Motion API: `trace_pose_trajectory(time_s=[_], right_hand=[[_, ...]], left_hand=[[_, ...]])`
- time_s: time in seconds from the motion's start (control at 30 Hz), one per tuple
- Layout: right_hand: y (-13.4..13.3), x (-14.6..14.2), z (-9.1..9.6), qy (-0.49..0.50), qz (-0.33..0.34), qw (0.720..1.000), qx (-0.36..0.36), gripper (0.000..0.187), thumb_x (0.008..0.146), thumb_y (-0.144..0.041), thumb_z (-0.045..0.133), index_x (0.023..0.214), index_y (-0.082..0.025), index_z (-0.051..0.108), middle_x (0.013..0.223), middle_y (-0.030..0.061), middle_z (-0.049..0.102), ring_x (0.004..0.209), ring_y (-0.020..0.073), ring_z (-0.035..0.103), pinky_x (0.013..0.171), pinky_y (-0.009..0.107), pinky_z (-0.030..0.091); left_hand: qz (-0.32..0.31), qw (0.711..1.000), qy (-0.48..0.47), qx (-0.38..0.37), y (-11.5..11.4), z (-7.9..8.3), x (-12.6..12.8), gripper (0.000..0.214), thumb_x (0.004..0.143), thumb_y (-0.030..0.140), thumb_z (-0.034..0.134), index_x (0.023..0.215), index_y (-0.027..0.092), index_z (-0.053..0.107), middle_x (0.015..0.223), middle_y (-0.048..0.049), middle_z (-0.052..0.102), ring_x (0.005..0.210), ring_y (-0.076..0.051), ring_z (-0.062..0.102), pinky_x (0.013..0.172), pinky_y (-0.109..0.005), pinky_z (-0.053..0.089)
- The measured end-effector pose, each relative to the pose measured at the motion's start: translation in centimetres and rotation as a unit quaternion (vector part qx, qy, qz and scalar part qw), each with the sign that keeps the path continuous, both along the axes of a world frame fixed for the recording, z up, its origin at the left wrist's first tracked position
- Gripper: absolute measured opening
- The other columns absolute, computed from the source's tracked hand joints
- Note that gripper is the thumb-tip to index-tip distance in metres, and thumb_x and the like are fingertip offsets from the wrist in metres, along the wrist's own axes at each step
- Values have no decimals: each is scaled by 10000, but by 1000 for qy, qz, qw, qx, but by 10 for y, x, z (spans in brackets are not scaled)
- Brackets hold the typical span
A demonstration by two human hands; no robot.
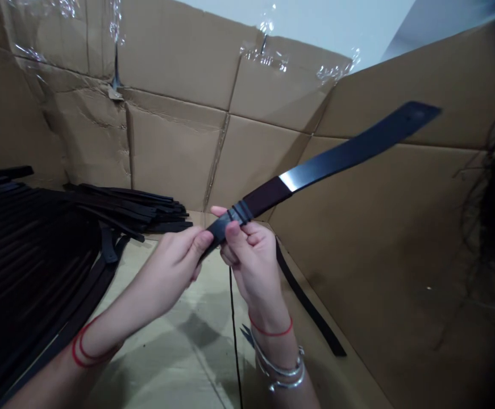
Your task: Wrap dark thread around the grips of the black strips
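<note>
A long black strap slants up to the right from my hands, its far end near the cardboard wall. My left hand pinches the strap's near end with closed fingers. My right hand is closed round the strap just beyond, thumb on top, next to several thin black loops banded round it. Red threads circle both wrists, and silver bangles sit on the right one.
Cardboard walls taped with clear film enclose the space. A big pile of black straps fills the left side. One loose black strap lies on the cardboard floor along the right wall. A thin black cord runs down the floor.
</note>
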State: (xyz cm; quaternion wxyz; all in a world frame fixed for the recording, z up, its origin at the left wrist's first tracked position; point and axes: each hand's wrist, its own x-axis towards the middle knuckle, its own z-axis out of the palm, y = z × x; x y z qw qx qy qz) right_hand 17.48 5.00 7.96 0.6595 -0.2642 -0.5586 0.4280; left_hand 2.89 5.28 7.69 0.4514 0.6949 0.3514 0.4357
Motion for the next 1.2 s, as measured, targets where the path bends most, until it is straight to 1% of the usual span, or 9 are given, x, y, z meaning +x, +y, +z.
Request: trace_pose_trajectory(time_s=[0.1, 0.23, 0.37, 0.5, 0.67, 0.8, 0.93, 1.07, 1.2], right_hand=[[0, 2, 2, -18, 29, 999, -12, 313, 764, -458, 751, 885, -170, 726, 501, -95, 308, 420, 49, 147, 389, 217, 123], [-4, 2, 5, 4, -86, 996, 15, 233, 731, -382, 795, 713, -175, 688, 502, -77, 356, 430, 54, 194, 379, 214, 137], [-7, 1, 6, -63, -38, 997, -9, 228, 738, -385, 782, 731, -166, 720, 473, -82, 307, 410, 62, 206, 372, 223, 171], [-6, 6, 6, -43, -71, 997, 0, 266, 748, -434, 768, 820, -179, 745, 466, -84, 314, 410, 67, 221, 384, 227, 202], [-8, 11, 3, -51, 29, 998, -29, 376, 670, -515, 805, 845, -184, 765, 552, -25, 499, 432, 74, 322, 385, 222, 222], [-9, 2, 2, -3, -68, 998, -1, 356, 695, -504, 788, 859, -190, 751, 540, -37, 486, 435, 78, 326, 386, 218, 256], [-7, -1, 3, -39, -64, 997, 25, 344, 725, -474, 778, 623, -171, 649, 463, -89, 293, 408, 50, 185, 375, 214, 159], [-7, 0, 3, -42, -134, 989, 43, 302, 746, -474, 758, 695, -184, 692, 472, -79, 313, 413, 66, 230, 375, 228, 176], [-7, 4, 4, -60, 35, 997, 16, 375, 652, -526, 809, 791, -182, 749, 517, -45, 480, 412, 63, 355, 367, 204, 250]], left_hand=[[-152, 981, -59, -107, -3, -6, 7, 518, 918, 661, 266, 740, 203, 429, 479, 81, 348, 377, -69, 266, 374, -188, 243], [-104, 992, -51, -49, -3, -9, 4, 414, 868, 612, 505, 977, 215, 456, 618, 74, 403, 503, -74, 341, 447, -165, 289], [-260, 958, 8, -119, 6, -5, -5, 433, 895, 633, 409, 905, 203, 462, 542, 88, 351, 432, -71, 280, 406, -182, 260], [-19, 999, 26, 18, 10, -6, -3, 432, 843, 590, 551, 710, 196, 435, 533, 52, 436, 469, -81, 383, 423, -179, 275], [-249, 964, 14, -93, 0, -8, 2, 528, 844, 729, 365, 731, 216, 422, 442, 89, 364, 336, -79, 307, 349, -194, 276], [40, 996, 13, 82, -5, -7, 6, 391, 845, 568, 561, 757, 199, 463, 564, 57, 413, 491, -92, 394, 444, -185, 271], [-132, 991, 7, -2, -4, -5, 4, 538, 928, 641, 269, 738, 192, 498, 501, 61, 381, 423, -93, 357, 423, -204, 306], [32, 998, -25, 40, -1, -3, 0, 458, 902, 585, 458, 676, 187, 470, 547, 35, 476, 493, -90, 440, 448, -176, 340], [-242, 946, -64, -207, -4, -3, -2, 563, 878, 716, 302, 686, 208, 448, 408, 98, 300, 295, -65, 210, 284, -185, 217]])
